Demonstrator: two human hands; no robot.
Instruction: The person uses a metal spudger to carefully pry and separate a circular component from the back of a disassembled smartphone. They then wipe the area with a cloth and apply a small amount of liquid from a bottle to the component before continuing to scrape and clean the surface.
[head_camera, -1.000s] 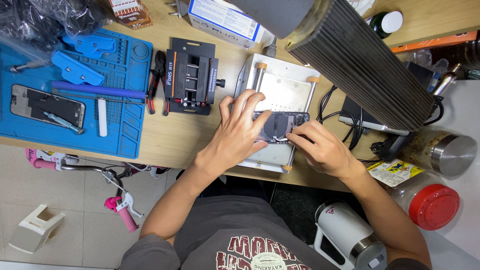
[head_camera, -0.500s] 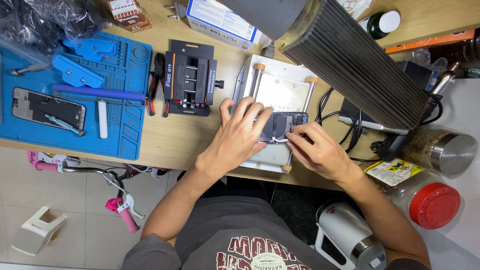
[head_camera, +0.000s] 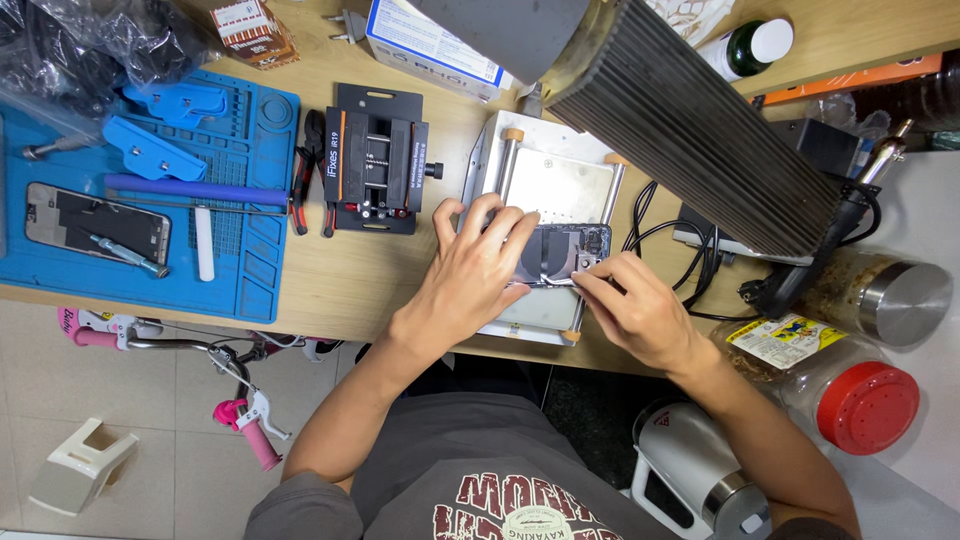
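Still both hands (head_camera: 560, 275) on phone (head_camera: 562, 252).

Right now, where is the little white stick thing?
In the head view, the white stick lies on the blue mat at the left, just right of the opened phone and below the long purple bar, far from both hands.
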